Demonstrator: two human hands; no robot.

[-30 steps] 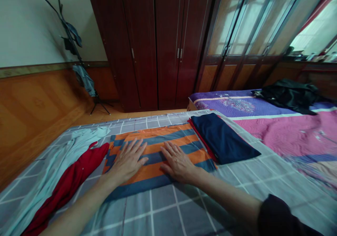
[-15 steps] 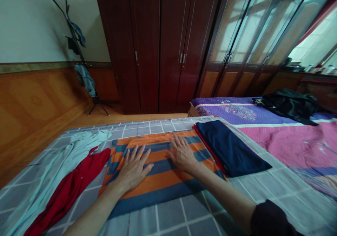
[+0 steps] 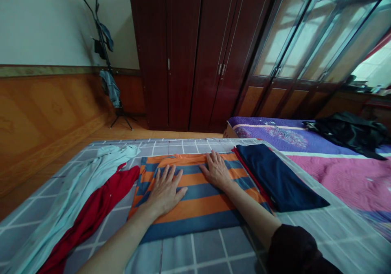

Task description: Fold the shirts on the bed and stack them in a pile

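Checked sheet (image 3: 177, 253): right hand (image 3: 218, 171) farther up striped garment (image 3: 197, 191) than before

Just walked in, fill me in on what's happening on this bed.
A person has both hands spread flat on a striped shirt, the left hand and the right hand apart on it. The shirt lies laid out on the checked sheet. To its right is a folded navy garment with something red under it; to its left lie a red garment and a pale one, both loosely bunched.
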